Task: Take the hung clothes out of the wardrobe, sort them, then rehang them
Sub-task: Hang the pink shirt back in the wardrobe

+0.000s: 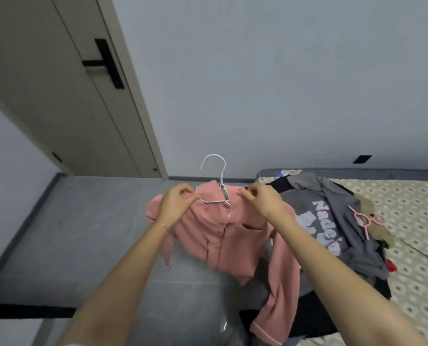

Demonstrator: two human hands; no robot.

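Both hands up in front, holding a pink pajama shirt (233,240) with white piping that sits on a white wire hanger (221,178). Left hand (176,204): fingers curled, pinching the fabric at the collar/shoulder on that side. Right hand (263,202): fingers curled, pinching the opposite shoulder. The hanger hook sticks up between the two hands, free of both. The shirt is in the air over the bed edge and the grey floor (95,233). Its body hangs down and one long sleeve trails onto a black garment (315,318) at the near edge of the bed (407,201). Thin bracelet (161,224) on the left wrist. On the bed, right of the shirt, a grey sweatshirt (337,221) with pale lettering lies spread on top of other dark clothes. A bare pink hanger (362,217) lies on the sweatshirt's far edge, partly over the patterned sheet. Something small and red shows at the pile's right edge; can't tell what it is. Background left: beige door (58,83), closed, with a black handle (108,63). No wardrobe in view.
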